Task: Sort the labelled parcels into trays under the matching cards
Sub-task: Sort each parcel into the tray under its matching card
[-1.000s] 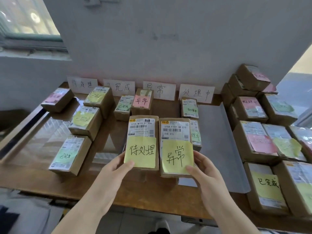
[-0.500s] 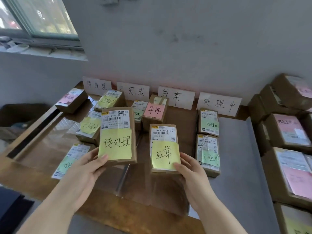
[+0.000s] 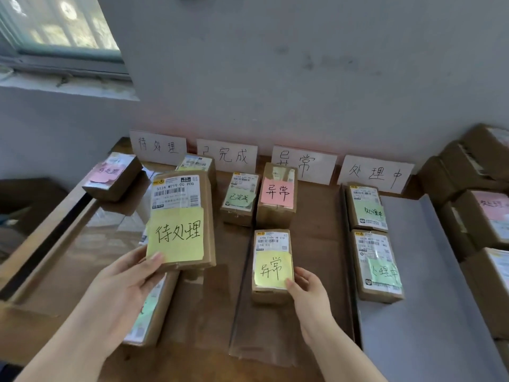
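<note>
Down at the near edge of the table, the left hand (image 3: 124, 282) has the big parcel (image 3: 183, 219) up in the air, face tilted toward the camera. Its thumb pinches the lower corner of the yellow note reading 待处理, and the fingers are out of sight behind the box. The parcel hangs over the left side of the table, in front of the 待处理 card (image 3: 158, 147).

Across to the right hand (image 3: 311, 293): the thumb is on the near corner of a yellow 异常 note and the fingers are curled round the right side of the small parcel (image 3: 272, 266). That one is low over the brown tray (image 3: 316, 230), in line with the 异常 card (image 3: 304, 164) and just in front of the pink-note parcel (image 3: 276, 199). Whether it rests on the tray or sits just above it, nobody can tell.

Next door, a pale-green parcel (image 3: 239, 198) sits below the 已完成 card (image 3: 227, 155). On the grey tray (image 3: 427, 312), the far green parcel (image 3: 366, 206) and the near green parcel (image 3: 377, 266) line up beneath the 处理中 card (image 3: 376, 173). A heap of boxes (image 3: 482, 210) crowds the right edge.
</note>
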`<state>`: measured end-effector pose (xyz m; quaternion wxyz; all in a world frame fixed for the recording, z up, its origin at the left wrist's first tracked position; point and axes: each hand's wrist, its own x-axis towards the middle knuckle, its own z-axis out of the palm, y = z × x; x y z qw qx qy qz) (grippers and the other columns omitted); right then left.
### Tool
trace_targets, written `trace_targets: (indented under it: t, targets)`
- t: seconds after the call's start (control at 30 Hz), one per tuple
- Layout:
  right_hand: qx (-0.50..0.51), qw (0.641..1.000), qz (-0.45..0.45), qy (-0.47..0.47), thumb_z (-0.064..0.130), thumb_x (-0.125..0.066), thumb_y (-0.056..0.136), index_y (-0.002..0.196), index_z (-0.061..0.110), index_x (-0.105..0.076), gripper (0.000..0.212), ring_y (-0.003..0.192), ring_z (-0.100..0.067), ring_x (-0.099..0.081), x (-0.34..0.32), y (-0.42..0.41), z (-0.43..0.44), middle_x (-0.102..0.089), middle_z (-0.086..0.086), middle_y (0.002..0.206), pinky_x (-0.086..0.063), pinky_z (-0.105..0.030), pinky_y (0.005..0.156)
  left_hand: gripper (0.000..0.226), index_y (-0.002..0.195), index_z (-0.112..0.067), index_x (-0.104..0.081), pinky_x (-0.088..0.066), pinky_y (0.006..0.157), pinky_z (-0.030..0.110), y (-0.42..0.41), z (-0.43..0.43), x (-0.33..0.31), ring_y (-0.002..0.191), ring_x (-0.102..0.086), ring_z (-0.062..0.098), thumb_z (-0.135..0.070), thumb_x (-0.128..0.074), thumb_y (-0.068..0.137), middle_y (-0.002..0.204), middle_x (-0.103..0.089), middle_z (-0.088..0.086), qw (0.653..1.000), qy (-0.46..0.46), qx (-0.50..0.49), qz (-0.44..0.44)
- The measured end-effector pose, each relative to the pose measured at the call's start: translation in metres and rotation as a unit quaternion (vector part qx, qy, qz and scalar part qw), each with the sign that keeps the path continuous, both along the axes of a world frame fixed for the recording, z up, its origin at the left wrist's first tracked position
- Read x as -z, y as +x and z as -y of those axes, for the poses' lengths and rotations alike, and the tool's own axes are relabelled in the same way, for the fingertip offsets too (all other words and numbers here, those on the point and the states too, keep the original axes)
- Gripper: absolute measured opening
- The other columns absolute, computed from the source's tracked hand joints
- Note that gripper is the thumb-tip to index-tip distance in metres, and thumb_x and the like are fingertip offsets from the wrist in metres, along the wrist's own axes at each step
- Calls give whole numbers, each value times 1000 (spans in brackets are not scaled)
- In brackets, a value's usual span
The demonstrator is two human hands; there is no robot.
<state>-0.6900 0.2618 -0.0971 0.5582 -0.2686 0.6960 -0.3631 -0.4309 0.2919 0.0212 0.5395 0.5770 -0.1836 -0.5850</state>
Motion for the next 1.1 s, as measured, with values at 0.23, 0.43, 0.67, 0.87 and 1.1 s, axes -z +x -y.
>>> trace_targets:
  t: [0.23, 0.43, 0.67, 0.87, 1.1]
  targets:
    - [46, 993, -110, 5, 11, -51, 96, 134, 18, -47, 39, 117, -15, -53, 10, 41, 8, -58, 1, 129, -46, -32, 96, 44, 117, -1, -57, -55, 81, 33, 69, 20, 8, 102, -62, 25, -10, -58, 75, 112, -69, 16, 999, 15, 37, -32]
    - [67, 983, -168, -1, 12, -46, 98, 135, 19, -47, 38, 115, -14, -52, 8, 56, 12, -57, 1, 130, -42, -26, 91, 41, 115, 0, -58, -58, 65, 25, 95, 28, 12, 80, -71, 18, -9, -55, 75, 106, -71, 14, 991, -5, 120, -51]
    - [46, 965, -255, -46, 15, -49, 97, 140, 22, -42, 44, 128, -15, -46, -23, 72, -5, -50, 3, 139, -40, -24, 93, 40, 115, 1, -58, -56, 58, 21, 102, 32, 12, 78, -71, 18, -8, -55, 76, 106, -71, 16, 981, -6, 182, -61]
    - [-60, 960, -204, -182, 25, -49, 97, 138, 32, -43, 42, 123, 4, -43, -80, 122, -37, -49, 19, 133, -37, 0, 84, 55, 129, -10, -51, -54, 81, 37, 85, 25, 15, 96, -68, 25, -12, -61, 74, 109, -71, 12, 971, 16, 237, -24]
    - [-120, 954, -169, -215, 43, -49, 93, 146, 37, -25, 59, 129, 11, -33, -88, 144, -69, -39, 25, 142, -33, -11, 105, 46, 131, -35, -49, -41, 98, 27, 43, -8, 13, 109, -58, 2, -28, -63, 88, 111, -67, -17, 948, -26, 272, 167]
